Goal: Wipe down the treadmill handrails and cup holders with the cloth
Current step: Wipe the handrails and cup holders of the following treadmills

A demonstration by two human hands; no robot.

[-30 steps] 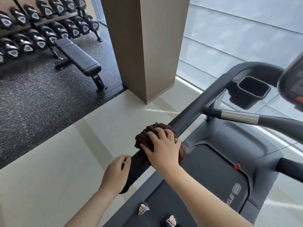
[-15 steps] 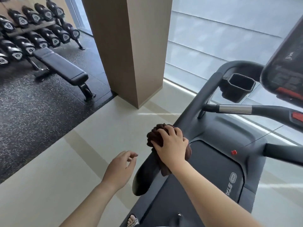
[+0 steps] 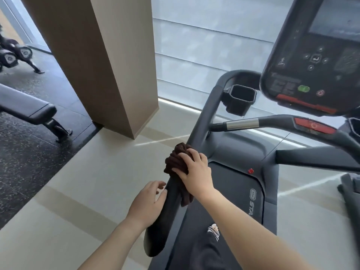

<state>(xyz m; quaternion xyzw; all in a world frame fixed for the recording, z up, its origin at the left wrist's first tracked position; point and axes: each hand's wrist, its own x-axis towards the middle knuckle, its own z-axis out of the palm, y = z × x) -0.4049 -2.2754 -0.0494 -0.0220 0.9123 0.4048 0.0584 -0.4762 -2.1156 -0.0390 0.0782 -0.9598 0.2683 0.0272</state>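
A dark brown cloth (image 3: 176, 159) is bunched around the treadmill's left handrail (image 3: 203, 121), a dark grey bar rising toward the console. My right hand (image 3: 195, 172) presses on the cloth and grips it against the rail. Just left of the rail's lower end, my left hand (image 3: 149, 201) hovers with fingers spread, fingertips close to the bar and holding nothing. A black cup holder (image 3: 240, 98) hangs at the top of the rail, below the console (image 3: 315, 55). A second cup holder is barely visible at the right edge.
A beige pillar (image 3: 101, 61) stands left of the treadmill. A weight bench (image 3: 29, 112) and a dumbbell rack (image 3: 11, 53) sit on black rubber flooring at far left. A cross handlebar with a metal sensor (image 3: 243, 124) runs right. Another machine's edge (image 3: 348, 193) shows at right.
The view has swung right and up, bringing the console in. My right hand slid the cloth along the left rail. My left hand let go of the rail end and now hovers beside it.
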